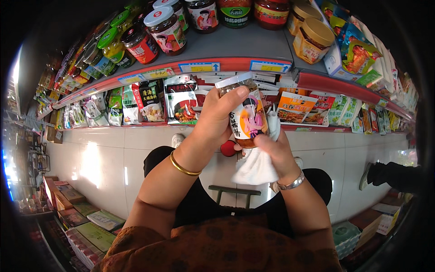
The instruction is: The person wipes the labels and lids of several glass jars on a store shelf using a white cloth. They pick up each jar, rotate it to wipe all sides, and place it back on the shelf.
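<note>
A glass jar of sauce (pixel 248 115) with a white lid (pixel 234 80) is held tilted in front of the shelf. My left hand (pixel 221 108) grips it near the top, the thumb lying just below the lid. In my right hand (pixel 277 153) is a white cloth (pixel 256 168), bunched against the side and base of the jar and hanging down below it. The right thumb, slightly blurred, rests at the jar's lower edge. A red round object (pixel 228 148) shows just beneath the jar; what it is I cannot tell.
Jars with white lids (pixel 166 32) and green lids (pixel 115 47) line the grey upper shelf (pixel 234 44). Seasoning packets (pixel 295 107) fill the tier below. A green metal stool frame (pixel 234 193) is between my legs. Another person's leg (pixel 390 175) is at right. Boxes (pixel 93 234) stand behind left.
</note>
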Demonstrator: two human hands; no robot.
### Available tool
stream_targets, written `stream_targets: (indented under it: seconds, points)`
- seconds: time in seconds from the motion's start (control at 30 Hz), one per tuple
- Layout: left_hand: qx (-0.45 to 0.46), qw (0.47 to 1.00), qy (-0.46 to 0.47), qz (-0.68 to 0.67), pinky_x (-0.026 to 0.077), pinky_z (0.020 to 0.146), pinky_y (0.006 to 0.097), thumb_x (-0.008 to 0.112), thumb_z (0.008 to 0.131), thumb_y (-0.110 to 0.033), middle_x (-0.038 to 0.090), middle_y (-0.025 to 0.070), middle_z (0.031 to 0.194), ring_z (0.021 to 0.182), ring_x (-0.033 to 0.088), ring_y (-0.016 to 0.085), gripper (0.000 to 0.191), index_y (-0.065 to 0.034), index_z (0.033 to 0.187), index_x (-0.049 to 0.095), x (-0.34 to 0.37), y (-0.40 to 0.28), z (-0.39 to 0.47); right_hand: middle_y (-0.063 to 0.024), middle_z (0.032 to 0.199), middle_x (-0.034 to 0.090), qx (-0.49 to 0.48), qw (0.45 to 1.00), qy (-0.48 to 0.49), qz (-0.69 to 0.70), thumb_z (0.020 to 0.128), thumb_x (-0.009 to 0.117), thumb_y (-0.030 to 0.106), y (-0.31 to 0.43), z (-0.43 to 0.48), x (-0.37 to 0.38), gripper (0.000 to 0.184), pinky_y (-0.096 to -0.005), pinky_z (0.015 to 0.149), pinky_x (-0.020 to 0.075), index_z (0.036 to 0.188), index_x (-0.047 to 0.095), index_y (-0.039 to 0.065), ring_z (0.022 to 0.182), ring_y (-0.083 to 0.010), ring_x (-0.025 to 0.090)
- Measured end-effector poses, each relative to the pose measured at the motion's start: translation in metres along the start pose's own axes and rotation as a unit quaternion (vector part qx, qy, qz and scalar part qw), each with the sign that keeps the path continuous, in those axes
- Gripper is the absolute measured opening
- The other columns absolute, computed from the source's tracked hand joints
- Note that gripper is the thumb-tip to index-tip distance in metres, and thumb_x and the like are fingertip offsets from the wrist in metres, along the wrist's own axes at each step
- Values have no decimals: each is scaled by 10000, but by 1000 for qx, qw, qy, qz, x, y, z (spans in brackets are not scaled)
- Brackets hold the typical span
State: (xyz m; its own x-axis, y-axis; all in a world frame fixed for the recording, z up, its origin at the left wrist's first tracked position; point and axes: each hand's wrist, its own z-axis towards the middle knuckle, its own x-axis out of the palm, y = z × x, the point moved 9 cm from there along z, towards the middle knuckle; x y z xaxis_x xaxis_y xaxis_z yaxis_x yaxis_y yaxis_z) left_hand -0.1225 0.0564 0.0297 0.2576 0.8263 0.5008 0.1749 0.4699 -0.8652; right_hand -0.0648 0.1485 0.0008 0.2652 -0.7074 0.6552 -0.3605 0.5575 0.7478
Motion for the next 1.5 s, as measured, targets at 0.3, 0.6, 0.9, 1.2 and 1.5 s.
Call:
stream_targets:
  seconds: [0.3, 0.6, 0.9, 1.2, 1.5]
  points:
    - [-29, 996, 67, -58, 594, 787, 407, 607, 926, -496, 657, 190, 1090, 947, 677, 272, 630, 41, 1244, 520, -14, 8, -9, -135, 1080, 645, 46, 995, 12, 87, 810, 720, 184, -23, 0, 13, 568, -367, 784, 584, 1285, 479, -13, 923, -207, 669]
    - [-59, 991, 99, -61, 580, 830, 441, 430, 930, -676, 645, 204, 1119, 1014, 659, 323, 778, 9, 1294, 497, 1, 23, -14, -150, 1087, 648, 62, 994, 53, 68, 764, 757, 283, -25, -12, 11, 664, -354, 800, 572, 1289, 484, -19, 937, -230, 665]
    - [-42, 997, 23, -62, 582, 801, 411, 272, 989, -644, 669, 192, 1061, 898, 689, 289, 781, 50, 1240, 531, 4, 33, -7, -110, 1127, 647, 17, 1000, 5, -23, 814, 714, 169, -10, -21, -5, 556, -324, 855, 536, 1294, 506, -19, 977, -176, 651]
    - [-61, 988, 118, -80, 534, 931, 448, 290, 963, -674, 618, 218, 1224, 1103, 627, 321, 828, 37, 1350, 464, 18, 35, -14, -170, 1190, 649, 50, 997, 32, 55, 721, 753, 244, -12, -26, -4, 727, -334, 883, 543, 1336, 479, -31, 1022, -237, 671]
    - [-12, 975, 198, -99, 525, 931, 440, 701, 789, -538, 610, 262, 1200, 1089, 633, 329, 806, 36, 1317, 495, 34, 9, -22, -94, 1110, 628, 7, 999, 9, -51, 680, 785, 141, -7, -25, -1, 708, -314, 861, 530, 1288, 460, -19, 987, -161, 637]
